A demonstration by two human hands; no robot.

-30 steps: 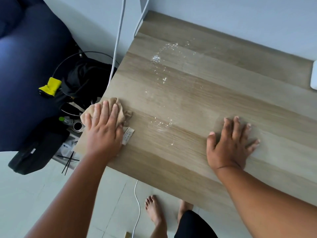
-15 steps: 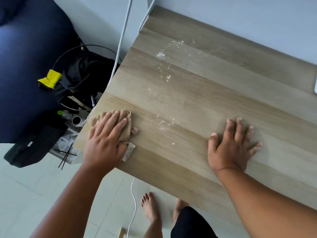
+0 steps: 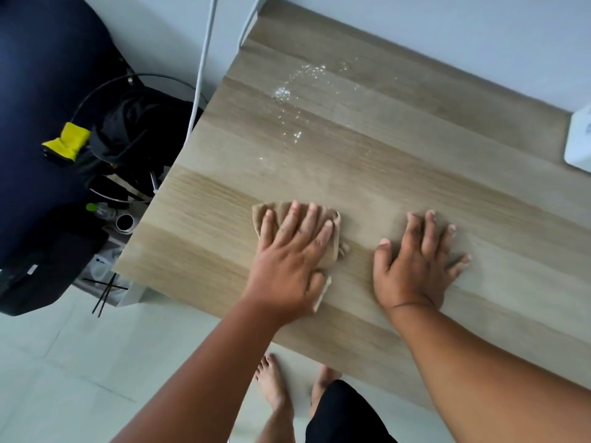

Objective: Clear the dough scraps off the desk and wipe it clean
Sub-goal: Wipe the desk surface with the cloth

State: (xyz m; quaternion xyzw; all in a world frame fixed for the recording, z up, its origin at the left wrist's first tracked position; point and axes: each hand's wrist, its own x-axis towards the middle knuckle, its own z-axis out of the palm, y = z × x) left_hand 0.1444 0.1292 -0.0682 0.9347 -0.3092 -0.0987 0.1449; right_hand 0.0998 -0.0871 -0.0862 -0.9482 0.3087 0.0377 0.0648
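A wooden desk (image 3: 399,148) fills the right of the view. White dough crumbs and flour (image 3: 283,92) are scattered over its far left part. My left hand (image 3: 291,254) lies flat with straight fingers on a crumpled tan cloth (image 3: 265,212), pressing it to the desk near the front edge. A white label of the cloth sticks out under my palm. My right hand (image 3: 415,263) rests flat on the bare wood just to the right, fingers spread.
A white object (image 3: 580,139) sits at the desk's right edge. Left of the desk lie black bags, cables, a yellow item (image 3: 68,142) and a dark blue seat. White cables run down the wall. My bare feet stand below the front edge.
My left hand has slid the cloth to the right along the front of the desk, from the left edge to near my right hand. The crumbs near the front are gone.
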